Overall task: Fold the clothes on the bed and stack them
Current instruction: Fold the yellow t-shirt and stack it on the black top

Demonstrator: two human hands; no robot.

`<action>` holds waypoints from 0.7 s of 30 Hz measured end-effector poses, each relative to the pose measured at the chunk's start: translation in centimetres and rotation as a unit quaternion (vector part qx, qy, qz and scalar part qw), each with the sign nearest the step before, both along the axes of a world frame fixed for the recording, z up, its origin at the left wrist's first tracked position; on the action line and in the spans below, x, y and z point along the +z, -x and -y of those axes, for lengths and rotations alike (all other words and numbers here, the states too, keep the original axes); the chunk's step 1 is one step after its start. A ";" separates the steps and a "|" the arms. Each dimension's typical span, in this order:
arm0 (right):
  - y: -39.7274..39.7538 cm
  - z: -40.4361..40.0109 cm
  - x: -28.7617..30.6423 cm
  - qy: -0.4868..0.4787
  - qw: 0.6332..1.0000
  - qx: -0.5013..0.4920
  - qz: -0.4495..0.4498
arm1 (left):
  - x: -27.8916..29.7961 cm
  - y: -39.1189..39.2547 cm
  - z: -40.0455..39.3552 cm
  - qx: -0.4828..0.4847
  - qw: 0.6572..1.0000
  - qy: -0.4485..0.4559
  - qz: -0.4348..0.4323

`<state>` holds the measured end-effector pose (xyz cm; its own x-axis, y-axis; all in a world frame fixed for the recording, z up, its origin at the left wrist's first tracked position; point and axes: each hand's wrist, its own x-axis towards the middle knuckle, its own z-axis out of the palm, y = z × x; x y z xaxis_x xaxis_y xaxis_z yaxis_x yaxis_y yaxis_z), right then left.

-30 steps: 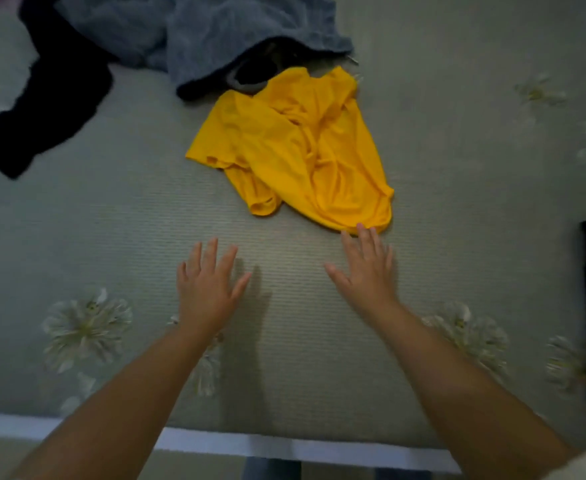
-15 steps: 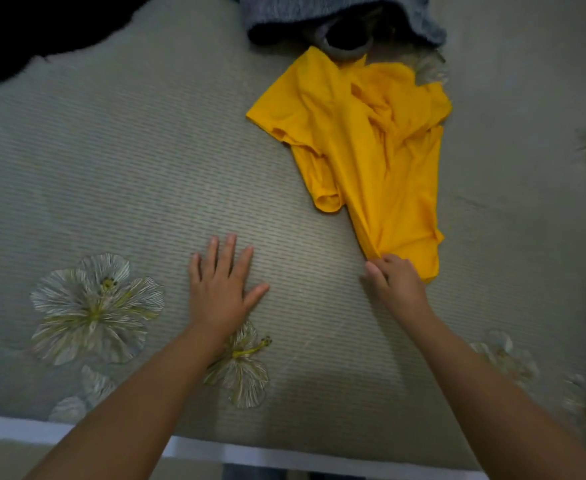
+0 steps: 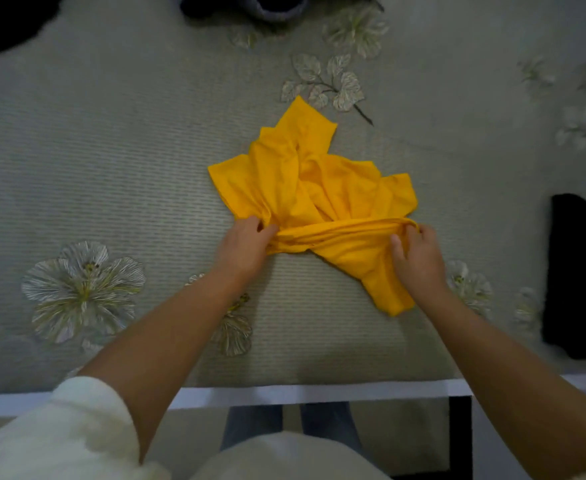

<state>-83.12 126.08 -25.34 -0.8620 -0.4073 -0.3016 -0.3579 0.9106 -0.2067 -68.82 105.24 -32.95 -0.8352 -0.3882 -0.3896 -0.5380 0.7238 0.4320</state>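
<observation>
From the head view, the only one I have, I see the yellow shirt (image 3: 314, 188) lying crumpled on the bed (image 3: 111, 168), near the front edge and a little right of centre; my left hand (image 3: 246, 245) pinches a bunched edge of it at its left side, and my right hand (image 3: 419, 259) has thumb and fingers curled round the same edge at its right end, so both hands are grasping cloth and a twisted band of fabric runs between them; I judge this to be the start of the first fold, with the shirt picked up by what looks like its hem but not yet spread; the next move, as I read it, calls for lifting and shaking the shirt out, then laying it flat so the sleeves can be turned in.

Around it, a folded black garment (image 3: 582, 275) lies at the right edge of the bed, apart from the shirt, and may be where the stack goes; dark clothing (image 3: 4, 22) sits at the far left corner and a grey garment (image 3: 274, 6) at the far edge, both well apart; nothing lies between my hands and the shirt, and the bed in front of me offers room to spread it.
</observation>
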 end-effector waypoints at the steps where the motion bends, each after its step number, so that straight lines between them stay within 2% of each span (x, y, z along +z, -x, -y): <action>1: 0.6 0.0 -0.1 -0.024 1.000 -0.008 -0.008 | 0.1 0.0 0.0 -0.011 1.000 -0.014 -0.014; 3: 0.8 0.3 -0.2 -0.090 0.996 -0.012 0.017 | 1.0 -0.3 0.1 -0.031 0.998 -0.035 -0.034; 6: -1.2 0.6 -0.4 -0.214 0.973 0.048 0.068 | 3.0 -2.0 0.9 0.032 0.993 -0.076 -0.086; 7: -2.0 1.0 -0.6 -0.189 0.978 0.081 0.047 | 3.7 -2.9 1.2 0.047 0.991 -0.070 -0.102; 8: -3.0 1.8 -0.8 -0.122 0.985 0.121 0.021 | 4.3 -3.9 1.6 0.054 0.990 -0.067 -0.110; 10: -5.0 4.6 -1.1 0.017 0.982 0.184 0.033 | 5.6 -5.8 2.2 0.047 0.990 -0.062 -0.115; 11: -6.0 6.4 -1.5 0.035 0.976 0.206 0.062 | 6.0 -6.5 2.5 0.035 0.992 -0.055 -0.110; 15: -8.0 12.0 -3.4 -0.005 0.953 0.265 0.145 | 7.1 -8.5 3.5 0.004 0.995 -0.023 -0.094; 18: -5.5 11.4 -2.7 0.107 0.964 0.188 0.152 | 7.2 -9.7 4.1 0.031 0.992 -0.007 -0.123; 20: -2.5 8.6 -1.1 0.183 0.972 0.109 0.098 | 6.8 -10.2 4.6 0.093 0.991 0.007 -0.095; 21: -1.0 6.8 -0.4 0.184 0.978 0.062 0.079 | 6.7 -10.4 4.5 0.107 0.992 0.023 -0.071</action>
<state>-82.11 119.29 -25.78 -0.7537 -0.6115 -0.2408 -0.3977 0.7160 -0.5737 -58.45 100.70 -26.29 -0.7771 -0.5764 -0.2526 -0.6174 0.6202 0.4839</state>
